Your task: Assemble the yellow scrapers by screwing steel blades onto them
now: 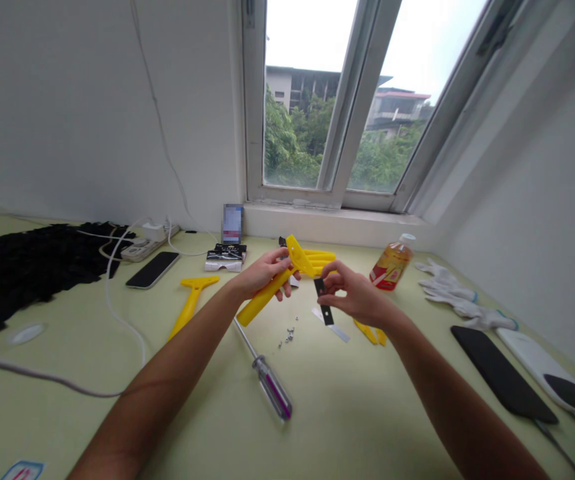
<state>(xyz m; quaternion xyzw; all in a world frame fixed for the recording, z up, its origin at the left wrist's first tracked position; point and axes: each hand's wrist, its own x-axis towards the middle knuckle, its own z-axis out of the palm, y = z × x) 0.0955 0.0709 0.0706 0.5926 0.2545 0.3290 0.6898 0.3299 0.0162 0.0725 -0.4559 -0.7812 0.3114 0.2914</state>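
My left hand (266, 272) is closed round a yellow scraper handle (265, 298), its wide head tilted up and to the right. Between the thumb and fingers of my right hand (342, 287) is a black plate with holes (324, 303), held apart from the handle. More yellow handles (320, 256) lie behind my hands. Below them on the table are small metal screws or nuts (290, 335), a thin silver blade (339, 333) and a screwdriver (272, 389) with a clear and purple grip. Another yellow scraper handle (191, 305) rests to the left, and yellow pieces (370, 332) lie near my right wrist.
A bottle (392, 263) stands at the back right, beside white gloves (450, 293). Black material (42, 260), a power strip (141, 247), cables and a phone (153, 270) occupy the left. A dark flat device (502, 373) lies at the right.
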